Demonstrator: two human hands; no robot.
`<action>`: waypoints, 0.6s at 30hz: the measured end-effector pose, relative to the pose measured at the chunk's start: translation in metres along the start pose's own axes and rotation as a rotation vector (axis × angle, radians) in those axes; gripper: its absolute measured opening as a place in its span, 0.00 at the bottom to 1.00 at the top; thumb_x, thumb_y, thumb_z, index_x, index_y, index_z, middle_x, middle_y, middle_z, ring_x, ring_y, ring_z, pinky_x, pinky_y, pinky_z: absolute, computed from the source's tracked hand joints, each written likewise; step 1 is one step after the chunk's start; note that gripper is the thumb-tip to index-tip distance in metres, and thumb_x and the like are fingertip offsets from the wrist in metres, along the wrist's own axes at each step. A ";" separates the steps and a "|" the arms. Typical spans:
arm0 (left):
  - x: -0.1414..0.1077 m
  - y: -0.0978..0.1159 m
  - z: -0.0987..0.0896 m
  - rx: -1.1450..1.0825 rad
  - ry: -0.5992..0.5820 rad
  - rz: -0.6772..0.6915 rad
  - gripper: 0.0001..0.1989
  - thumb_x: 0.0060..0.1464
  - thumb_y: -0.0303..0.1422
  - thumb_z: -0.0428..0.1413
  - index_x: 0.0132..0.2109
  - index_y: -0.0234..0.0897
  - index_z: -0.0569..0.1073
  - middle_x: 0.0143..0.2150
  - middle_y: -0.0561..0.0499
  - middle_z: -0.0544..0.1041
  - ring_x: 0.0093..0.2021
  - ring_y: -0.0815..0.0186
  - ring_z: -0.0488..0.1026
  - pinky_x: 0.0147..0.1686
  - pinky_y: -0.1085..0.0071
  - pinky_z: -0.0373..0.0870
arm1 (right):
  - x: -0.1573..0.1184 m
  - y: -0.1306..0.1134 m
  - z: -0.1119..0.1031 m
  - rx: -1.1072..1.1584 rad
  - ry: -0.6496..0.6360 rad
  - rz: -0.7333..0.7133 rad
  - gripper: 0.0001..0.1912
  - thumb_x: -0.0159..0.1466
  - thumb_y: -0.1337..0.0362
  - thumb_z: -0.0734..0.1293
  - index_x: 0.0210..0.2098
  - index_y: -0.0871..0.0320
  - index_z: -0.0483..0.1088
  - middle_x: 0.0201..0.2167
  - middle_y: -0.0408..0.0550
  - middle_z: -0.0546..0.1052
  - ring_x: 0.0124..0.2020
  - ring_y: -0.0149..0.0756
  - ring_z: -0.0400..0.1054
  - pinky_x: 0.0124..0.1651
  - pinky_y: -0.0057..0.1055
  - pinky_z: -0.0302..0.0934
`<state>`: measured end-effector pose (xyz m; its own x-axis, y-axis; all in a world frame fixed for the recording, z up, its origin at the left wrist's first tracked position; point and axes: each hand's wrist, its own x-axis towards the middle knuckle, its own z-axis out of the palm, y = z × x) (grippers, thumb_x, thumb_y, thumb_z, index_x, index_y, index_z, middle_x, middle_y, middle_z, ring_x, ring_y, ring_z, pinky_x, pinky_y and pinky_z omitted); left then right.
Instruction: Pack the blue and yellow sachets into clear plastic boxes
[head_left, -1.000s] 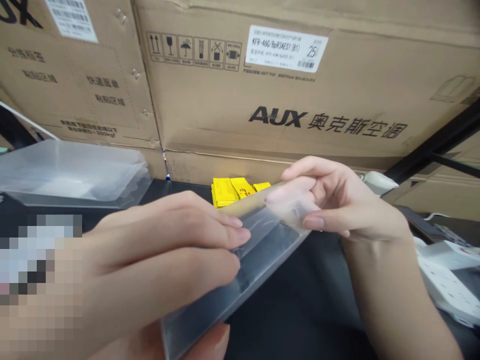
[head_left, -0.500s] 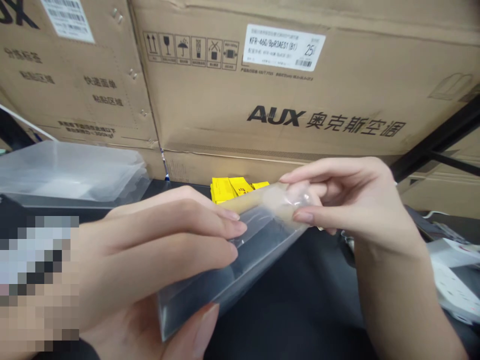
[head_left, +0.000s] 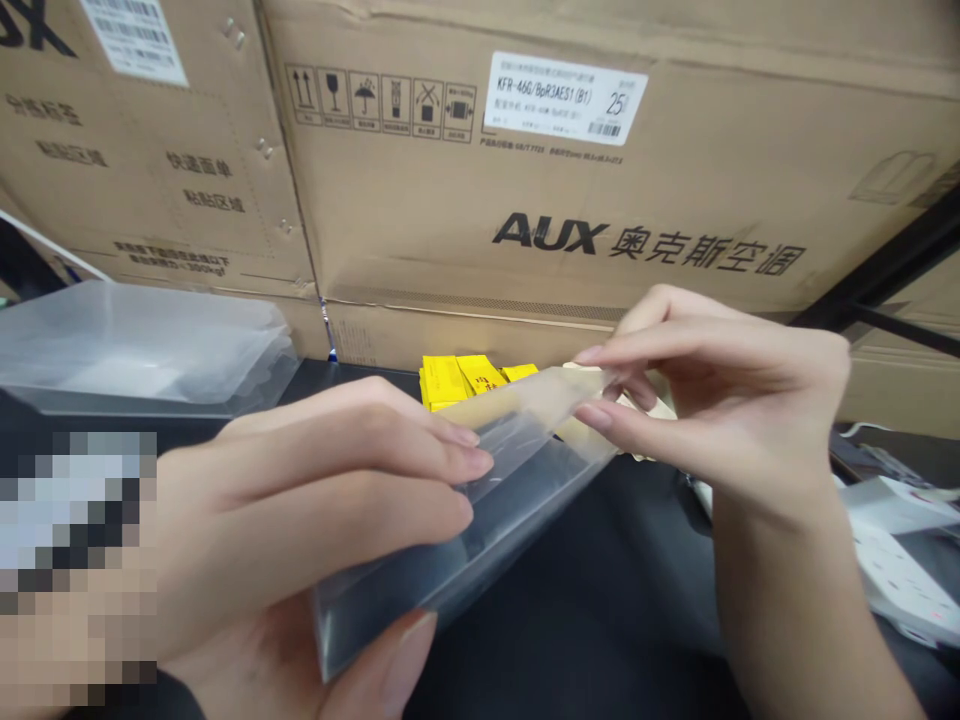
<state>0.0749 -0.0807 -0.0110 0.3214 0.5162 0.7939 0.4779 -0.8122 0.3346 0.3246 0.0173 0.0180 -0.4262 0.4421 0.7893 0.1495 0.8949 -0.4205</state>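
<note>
Across most of the back, a tan carton (head_left: 420,210), printed AUX in black, with a row of handling symbols higher up. Side by side with it, at left, another carton (head_left: 142,130), lettered in Chinese. Beneath, a black table (head_left: 600,610). At right, slanting up to the edge of view, a black bar (head_left: 885,262). Low at left, the left hand (head_left: 315,490), nearly closed, fingers together over the top of a bag (head_left: 517,505) and thumb below, keeping it gripped in between. Facing it, the right hand (head_left: 720,390), thumb and forefinger drawn close in a pinch on the upper end of the bag, remaining fingers partly hidden. Between both hands, raised over the table, the bag itself: clear, tilted, low at left and high at right. Farther left, lying against the carton bases, a stack of clear sleeves (head_left: 150,345). Just beyond the right forearm, a white power strip (head_left: 900,590). Behind the bag, near the carton, yellow packets (head_left: 457,375). On the AUX carton, a white label (head_left: 566,98). Behind the right fingers, a cream piece (head_left: 664,408), too blurred to identify.
</note>
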 end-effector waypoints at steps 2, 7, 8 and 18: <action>-0.001 0.001 0.002 0.005 0.031 -0.009 0.07 0.56 0.31 0.57 0.42 0.45 0.77 0.42 0.51 0.81 0.42 0.56 0.79 0.40 0.61 0.79 | 0.002 0.000 0.000 0.011 -0.014 -0.014 0.14 0.49 0.66 0.79 0.36 0.48 0.80 0.32 0.44 0.78 0.35 0.38 0.73 0.36 0.36 0.70; -0.003 0.003 0.009 0.005 0.094 -0.016 0.08 0.59 0.34 0.53 0.39 0.45 0.77 0.40 0.51 0.82 0.41 0.57 0.79 0.40 0.61 0.79 | 0.004 -0.002 -0.002 0.123 -0.158 0.007 0.07 0.54 0.68 0.76 0.31 0.49 0.80 0.39 0.45 0.80 0.40 0.40 0.74 0.43 0.39 0.71; -0.004 0.003 0.010 0.004 0.102 -0.019 0.08 0.59 0.34 0.53 0.40 0.45 0.77 0.39 0.51 0.82 0.41 0.57 0.79 0.40 0.61 0.79 | 0.005 -0.003 -0.002 0.150 -0.185 0.006 0.07 0.55 0.69 0.75 0.32 0.49 0.80 0.38 0.45 0.80 0.39 0.39 0.75 0.42 0.38 0.71; 0.000 0.000 0.002 -0.014 -0.005 0.041 0.08 0.59 0.36 0.53 0.42 0.44 0.76 0.41 0.50 0.82 0.43 0.56 0.79 0.42 0.61 0.79 | 0.006 -0.002 -0.005 0.243 -0.295 0.046 0.09 0.57 0.70 0.74 0.36 0.51 0.80 0.40 0.46 0.82 0.43 0.40 0.76 0.48 0.37 0.71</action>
<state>0.0761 -0.0801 -0.0121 0.3444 0.4840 0.8045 0.4530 -0.8362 0.3091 0.3259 0.0181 0.0261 -0.6673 0.4135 0.6194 -0.0260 0.8182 -0.5743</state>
